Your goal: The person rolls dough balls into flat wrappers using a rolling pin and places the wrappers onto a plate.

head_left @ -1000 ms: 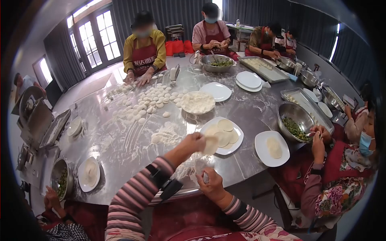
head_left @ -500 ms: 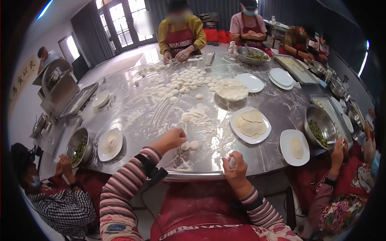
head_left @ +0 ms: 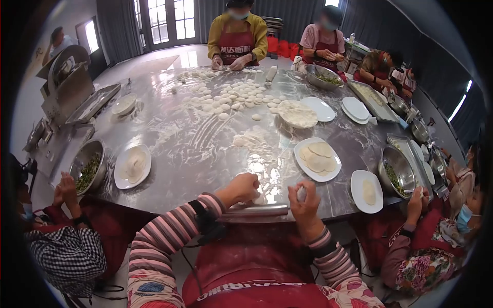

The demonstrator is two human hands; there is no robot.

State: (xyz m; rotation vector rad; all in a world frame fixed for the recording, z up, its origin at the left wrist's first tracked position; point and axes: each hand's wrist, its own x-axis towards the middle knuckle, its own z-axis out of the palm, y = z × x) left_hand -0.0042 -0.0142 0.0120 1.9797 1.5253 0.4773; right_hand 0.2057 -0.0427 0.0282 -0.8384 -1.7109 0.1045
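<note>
Near the front edge of the metal table, my left hand (head_left: pixel 243 188) is closed, fingers curled down beside a small piece of dough (head_left: pixel 261 198). What it grips, if anything, is hidden. To its right my right hand (head_left: pixel 304 201) is wrapped round a short rolling pin (head_left: pixel 301 193), whose rounded end shows between the fingers. Loose flour (head_left: pixel 250 140) lies beyond my left hand. A white plate (head_left: pixel 333 175) with flat dough wrappers (head_left: pixel 317 157) stands beyond my right hand.
Many dough pieces (head_left: pixel 241 95) lie towards the far side, beside a floured plate (head_left: pixel 298 114). Bowls of green filling stand left (head_left: pixel 100 174) and right (head_left: pixel 385 172). Co-workers sit at both sides; another person (head_left: pixel 237 38) works opposite.
My left hand has moved right and nearer the table edge, closer to my right hand. The two dough rounds seen beside it before are now mostly hidden. The head view has shifted slightly.
</note>
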